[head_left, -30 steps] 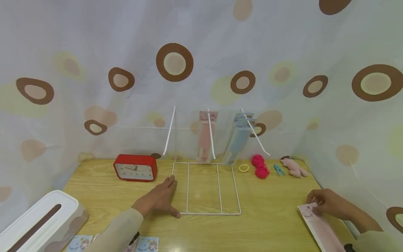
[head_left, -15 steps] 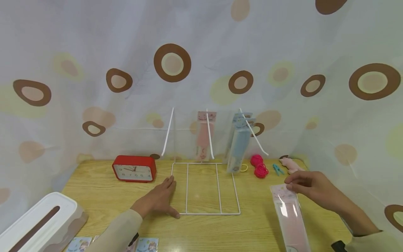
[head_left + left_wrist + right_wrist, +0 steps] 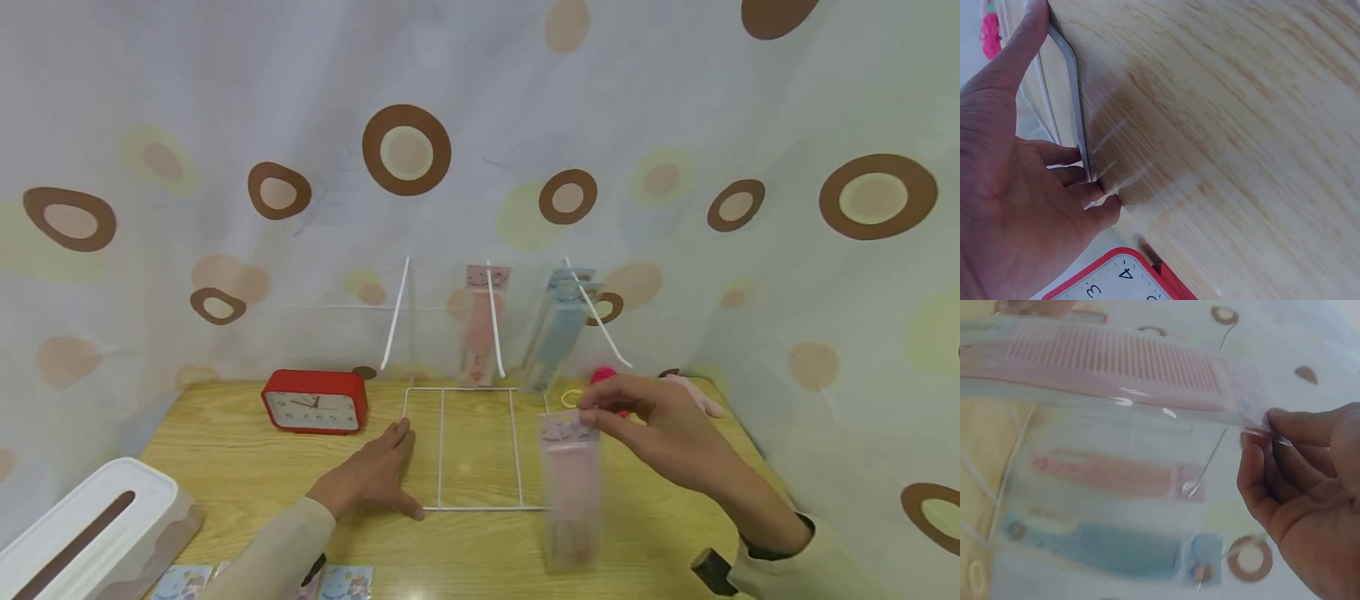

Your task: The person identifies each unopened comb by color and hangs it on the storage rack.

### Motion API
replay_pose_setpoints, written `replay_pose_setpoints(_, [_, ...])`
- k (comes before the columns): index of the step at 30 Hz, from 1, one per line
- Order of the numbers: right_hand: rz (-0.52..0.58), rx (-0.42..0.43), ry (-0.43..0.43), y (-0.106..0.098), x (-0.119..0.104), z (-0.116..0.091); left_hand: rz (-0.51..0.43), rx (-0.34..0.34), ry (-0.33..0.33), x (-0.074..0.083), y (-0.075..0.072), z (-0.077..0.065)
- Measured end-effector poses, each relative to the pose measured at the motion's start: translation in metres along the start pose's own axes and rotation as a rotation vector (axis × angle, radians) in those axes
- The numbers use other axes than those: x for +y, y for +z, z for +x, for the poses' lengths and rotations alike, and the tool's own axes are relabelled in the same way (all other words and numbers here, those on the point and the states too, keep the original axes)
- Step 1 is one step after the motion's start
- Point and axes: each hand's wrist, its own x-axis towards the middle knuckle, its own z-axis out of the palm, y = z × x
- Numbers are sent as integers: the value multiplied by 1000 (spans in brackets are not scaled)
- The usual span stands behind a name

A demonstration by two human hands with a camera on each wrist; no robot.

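My right hand [image 3: 663, 425] pinches the top corner of a clear packet holding a pink comb [image 3: 572, 492]. The comb hangs over the right front of a white wire display rack [image 3: 441, 450]; its teeth show sharply in the right wrist view. My left hand [image 3: 375, 475] rests at the rack's left side, thumb and fingers spread, fingertips against the metal bar [image 3: 1077, 106] in the left wrist view. On the rack's middle prong hangs another packaged pink comb [image 3: 480, 333]. Packaged blue combs [image 3: 558, 333] hang on the right prong, while the left prong [image 3: 395, 317] is bare.
A red alarm clock [image 3: 315, 402] stands left of the rack, and a white tissue box [image 3: 97, 525] at the near left. Several flat packets [image 3: 347, 582] lie at the front edge. Behind my right hand are pink yarn [image 3: 602, 375], a yellow ring [image 3: 572, 398] and a pink toy [image 3: 693, 393].
My right hand has lifted the packaged pink comb from the table's right side and carried it left to the rack's front. The left hand has stayed on the rack.
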Motion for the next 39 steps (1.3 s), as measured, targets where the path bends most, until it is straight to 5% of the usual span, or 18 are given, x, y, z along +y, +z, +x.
replay_pose_setpoints(7, [71,71,-54,28,-28,34,-9,-4,-14,-3,1,0])
replay_pose_setpoints(13, [70,100,-18,43,-33,46,-10,-10,-28,-3,2,-1])
replay_pose_setpoints(23, [101,171,29,53,-25,59,-9,7,-10,-2,-3,-5])
replay_pose_setpoints(28, [10,192,62,59,-18,69,-13,9,-10,-3,-1,-3])
replay_pose_setpoints(39, [-42,280,142,65,16,126,-18,6,-3,-3,0,-1])
